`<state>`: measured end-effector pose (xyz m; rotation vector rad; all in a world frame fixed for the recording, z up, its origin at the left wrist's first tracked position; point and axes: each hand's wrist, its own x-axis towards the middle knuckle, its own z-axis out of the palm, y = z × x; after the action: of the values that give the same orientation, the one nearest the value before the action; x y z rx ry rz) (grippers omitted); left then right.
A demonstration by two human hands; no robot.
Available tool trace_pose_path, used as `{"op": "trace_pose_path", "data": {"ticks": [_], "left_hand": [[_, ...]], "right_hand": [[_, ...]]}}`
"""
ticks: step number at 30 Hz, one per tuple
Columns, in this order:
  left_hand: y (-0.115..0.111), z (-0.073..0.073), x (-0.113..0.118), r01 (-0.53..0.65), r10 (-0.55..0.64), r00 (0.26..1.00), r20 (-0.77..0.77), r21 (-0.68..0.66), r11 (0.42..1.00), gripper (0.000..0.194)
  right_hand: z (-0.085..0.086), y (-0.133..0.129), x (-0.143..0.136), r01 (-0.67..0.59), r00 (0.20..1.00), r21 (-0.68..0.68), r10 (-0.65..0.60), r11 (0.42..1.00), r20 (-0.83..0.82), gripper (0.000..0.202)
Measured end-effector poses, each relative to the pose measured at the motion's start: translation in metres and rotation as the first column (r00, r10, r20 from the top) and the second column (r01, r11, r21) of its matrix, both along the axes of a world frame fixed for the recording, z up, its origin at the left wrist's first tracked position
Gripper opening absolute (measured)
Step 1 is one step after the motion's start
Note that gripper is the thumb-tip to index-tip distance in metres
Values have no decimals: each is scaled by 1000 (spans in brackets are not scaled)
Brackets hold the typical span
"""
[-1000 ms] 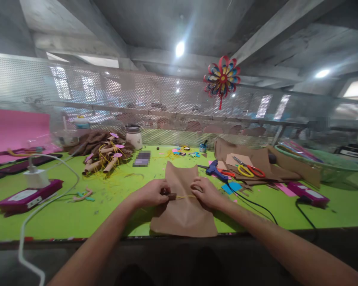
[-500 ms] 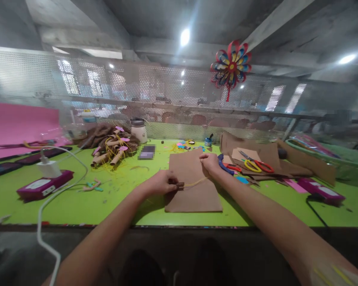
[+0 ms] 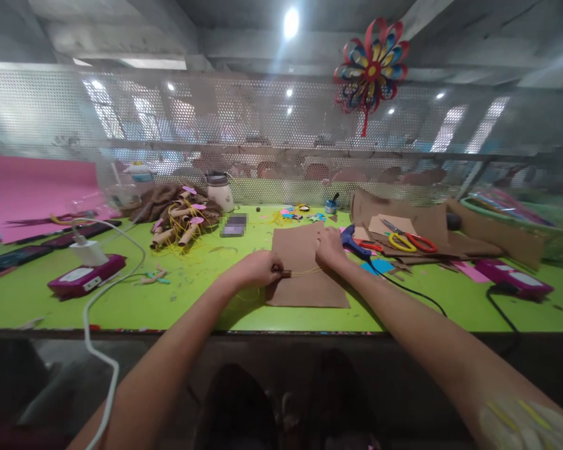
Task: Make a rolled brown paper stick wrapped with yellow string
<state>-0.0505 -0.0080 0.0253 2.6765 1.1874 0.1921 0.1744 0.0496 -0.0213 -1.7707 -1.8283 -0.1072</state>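
Observation:
On the green table lies a sheet of brown kraft paper [image 3: 307, 292], with both hands over it. My left hand [image 3: 258, 269] is closed around a small brown paper tube [image 3: 286, 274], whose end pokes out past the fingertips at the paper's left side. From that tube a thin yellow string [image 3: 306, 272] runs across the sheet toward my right hand [image 3: 329, 248]. The right fingers are curled together at the sheet's right edge, apparently on the string; their tips are partly hidden. Just right of this hand rests a blue glue gun [image 3: 355, 242] with a black cord.
To the left sits a pile of paper tubes [image 3: 187, 232] tangled in yellow string, and a purple power strip [image 3: 87, 276] with a white cable. Scissors [image 3: 406, 241] lie on brown paper at right. Another purple power strip [image 3: 513, 278] and a green basket [image 3: 556, 234] stand beyond.
My view has tipped down, so the table appears higher. My right hand has come down slightly over the paper, its fingers more curled. The left still grips the tube.

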Motion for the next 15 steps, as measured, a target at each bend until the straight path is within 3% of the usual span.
{"op": "trace_pose_path", "data": {"ticks": [4, 8, 11, 15], "left_hand": [[3, -6, -2, -1, 1, 1000, -6, 49, 999, 23], [1, -15, -7, -39, 33, 997, 68, 85, 996, 23], [1, -20, -9, -56, 45, 995, 93, 121, 991, 25], [5, -24, -10, -47, 26, 990, 139, 152, 987, 30]], "right_hand": [[14, -25, -16, -196, 980, 84, 192, 977, 52, 27], [13, -50, -28, -494, 858, -54, 497, 868, 131, 17], [3, -62, -32, -578, 798, -60, 579, 814, 166, 15], [-6, -66, -33, -597, 791, 30, 582, 802, 190, 18]]}}
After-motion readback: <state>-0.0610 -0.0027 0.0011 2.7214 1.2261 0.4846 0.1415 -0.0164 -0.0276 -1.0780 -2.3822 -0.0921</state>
